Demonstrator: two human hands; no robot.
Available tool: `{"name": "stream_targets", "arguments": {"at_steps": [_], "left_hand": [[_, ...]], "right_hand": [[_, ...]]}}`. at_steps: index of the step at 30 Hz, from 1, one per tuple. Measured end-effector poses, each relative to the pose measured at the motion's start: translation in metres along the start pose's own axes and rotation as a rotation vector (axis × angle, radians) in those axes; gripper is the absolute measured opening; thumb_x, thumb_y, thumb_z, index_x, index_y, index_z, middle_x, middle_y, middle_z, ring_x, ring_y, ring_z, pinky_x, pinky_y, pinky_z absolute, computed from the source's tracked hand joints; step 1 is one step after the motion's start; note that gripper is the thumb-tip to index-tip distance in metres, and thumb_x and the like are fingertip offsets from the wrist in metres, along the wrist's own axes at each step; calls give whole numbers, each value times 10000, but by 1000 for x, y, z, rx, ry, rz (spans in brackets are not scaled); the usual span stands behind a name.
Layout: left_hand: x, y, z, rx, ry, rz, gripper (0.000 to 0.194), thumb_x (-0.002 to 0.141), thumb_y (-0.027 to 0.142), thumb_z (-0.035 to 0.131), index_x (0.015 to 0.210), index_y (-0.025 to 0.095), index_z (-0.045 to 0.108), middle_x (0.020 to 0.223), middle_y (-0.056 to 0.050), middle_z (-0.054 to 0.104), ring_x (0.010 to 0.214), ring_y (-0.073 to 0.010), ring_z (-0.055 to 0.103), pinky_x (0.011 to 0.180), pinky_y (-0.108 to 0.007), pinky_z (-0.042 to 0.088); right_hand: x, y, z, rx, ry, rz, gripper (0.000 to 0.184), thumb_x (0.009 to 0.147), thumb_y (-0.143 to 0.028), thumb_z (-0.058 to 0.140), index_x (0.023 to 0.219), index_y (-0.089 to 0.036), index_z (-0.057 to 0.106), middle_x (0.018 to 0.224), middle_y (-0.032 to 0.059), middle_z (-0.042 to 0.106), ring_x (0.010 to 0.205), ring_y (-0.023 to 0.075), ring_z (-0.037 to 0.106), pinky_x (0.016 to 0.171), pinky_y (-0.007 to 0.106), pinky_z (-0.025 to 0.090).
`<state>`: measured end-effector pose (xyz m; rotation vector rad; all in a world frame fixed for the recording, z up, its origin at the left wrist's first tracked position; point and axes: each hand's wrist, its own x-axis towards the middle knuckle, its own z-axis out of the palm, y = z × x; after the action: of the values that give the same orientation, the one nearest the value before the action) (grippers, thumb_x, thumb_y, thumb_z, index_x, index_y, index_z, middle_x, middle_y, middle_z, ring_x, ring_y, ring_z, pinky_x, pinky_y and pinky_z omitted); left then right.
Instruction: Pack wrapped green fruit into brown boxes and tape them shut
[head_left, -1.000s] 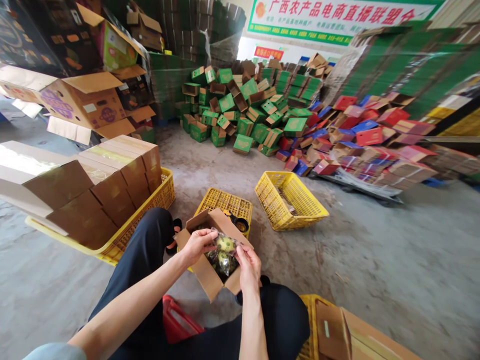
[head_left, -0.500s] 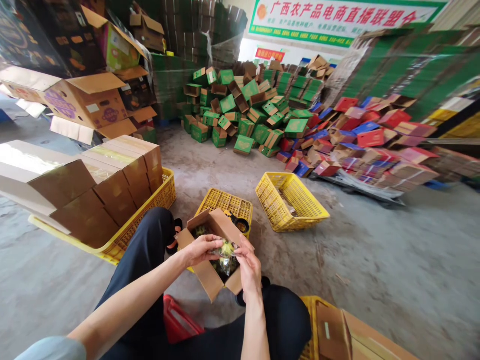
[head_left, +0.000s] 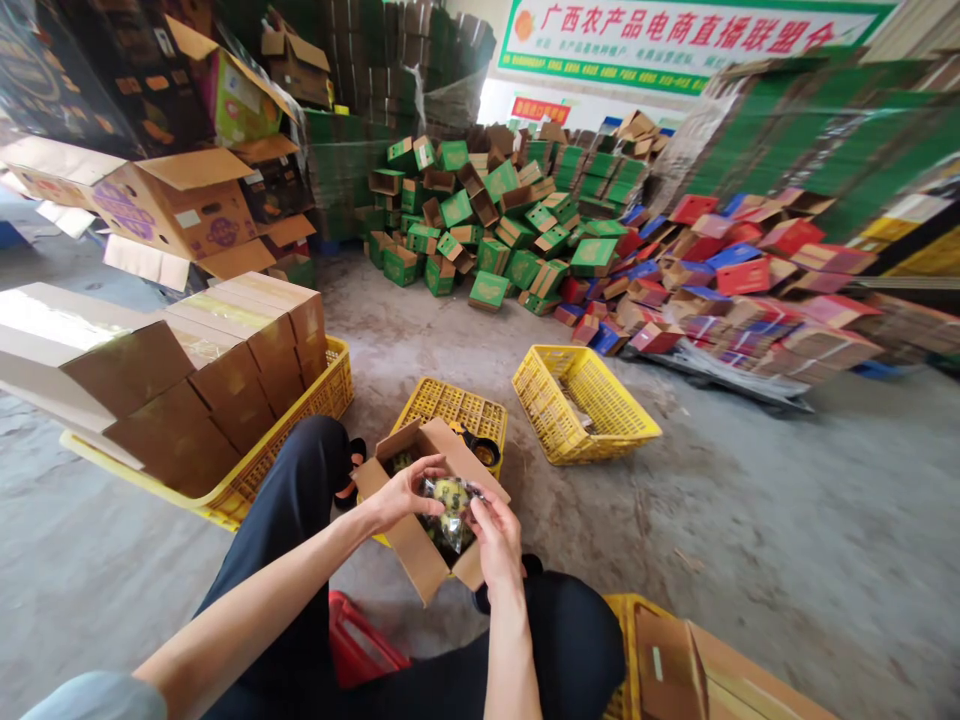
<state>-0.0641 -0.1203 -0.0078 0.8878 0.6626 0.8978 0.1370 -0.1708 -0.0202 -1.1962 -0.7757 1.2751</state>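
Between my hands is a clear plastic bag (head_left: 452, 510) with a round yellow-green fruit inside; its exact kind I cannot make out. My left hand (head_left: 409, 493) grips the bag's left side with thumb and fingers. On the right, my right hand (head_left: 493, 525) pinches the other edge. Just below sits an open cardboard box (head_left: 414, 560), flaps spread, with more wrapped greenish pieces partly hidden by my hands. The box rests on an upturned yellow crate (head_left: 450, 403). Behind the box, a tape dispenser (head_left: 480, 447) lies on the crate.
Closed cartons (head_left: 247, 330) fill a long yellow crate (head_left: 339, 385) at left. Another yellow crate (head_left: 585, 410) stands tilted ahead on the right. A red plastic object (head_left: 360, 645) is between my legs. Cartons (head_left: 675, 660) sit at lower right. Heaps of green boxes (head_left: 487, 285) lie farther off.
The bagged fruit has turned in my hands and shows more of its face. My left fingers have lifted and spread around its top, and my right fingers have shifted slightly down.
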Motion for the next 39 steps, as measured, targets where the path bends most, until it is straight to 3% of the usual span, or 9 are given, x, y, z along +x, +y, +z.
{"name": "stream_targets", "arguments": {"at_steps": [3, 6, 9, 12, 20, 26, 30, 34, 39], "left_hand": [[-5, 1, 0, 25, 1, -99, 963, 596, 299, 996, 1458, 273, 566, 1382, -122, 607, 1187, -263, 607, 977, -378, 496], [-7, 0, 0, -8, 15, -173, 745, 696, 422, 938, 1355, 231, 646, 1368, -133, 619, 1156, -272, 625, 943, -394, 521], [-6, -3, 2, -28, 16, -134, 607, 680, 439, 945, 1167, 145, 731, 1168, -124, 705, 985, -221, 668, 907, -344, 516], [-4, -5, 1, 16, 22, -76, 620, 674, 431, 949, 1169, 125, 736, 1018, -98, 741, 849, -183, 665, 827, -299, 500], [-3, -9, 3, 25, 95, -50, 648, 680, 466, 936, 1210, 150, 739, 1041, -96, 760, 858, -191, 672, 820, -295, 491], [0, -14, 0, -17, 230, -34, 531, 641, 536, 932, 955, 130, 799, 853, -72, 741, 771, -173, 645, 779, -287, 488], [0, -15, -2, 18, 237, 20, 502, 664, 560, 913, 876, 127, 774, 813, -56, 715, 732, -150, 619, 758, -274, 482], [-3, -13, 4, 53, 262, 97, 478, 726, 588, 865, 863, 146, 746, 865, -66, 725, 841, -188, 650, 808, -283, 489], [-6, -10, 13, 85, 269, 183, 412, 799, 568, 814, 825, 169, 716, 950, -99, 741, 1222, -301, 614, 929, -293, 474]], "right_hand": [[1, 3, -3, -10, 21, -43, 424, 731, -460, 881, 1082, -238, 795, 1094, 79, 808, 968, 280, 761, 909, 421, 598], [2, 5, -4, -43, -7, -83, 406, 745, -435, 870, 1089, -235, 787, 1103, 81, 803, 1035, 289, 746, 982, 437, 567], [1, 5, -2, -38, -39, -124, 416, 794, -430, 831, 1161, -251, 750, 1190, 76, 775, 1107, 276, 721, 1001, 413, 552], [1, 1, 1, -43, -21, -147, 382, 822, -460, 801, 1139, -258, 733, 1159, 64, 774, 1075, 262, 720, 948, 384, 568], [1, -3, 2, -92, 183, -131, 361, 744, -530, 847, 882, -209, 759, 837, 40, 786, 772, 227, 703, 755, 336, 560], [-3, -7, 1, -75, 244, -145, 370, 752, -525, 847, 938, -213, 777, 918, 57, 806, 860, 255, 726, 811, 358, 567], [-2, -6, -2, -81, 226, -153, 386, 756, -538, 840, 951, -211, 779, 944, 62, 807, 907, 262, 729, 851, 371, 564], [1, -4, -1, -36, 252, -165, 399, 739, -539, 855, 946, -208, 771, 951, 58, 804, 943, 262, 726, 912, 388, 553], [0, -6, 4, 105, 232, -131, 367, 725, -507, 876, 915, -221, 745, 932, 45, 796, 926, 244, 725, 906, 395, 558]]}}
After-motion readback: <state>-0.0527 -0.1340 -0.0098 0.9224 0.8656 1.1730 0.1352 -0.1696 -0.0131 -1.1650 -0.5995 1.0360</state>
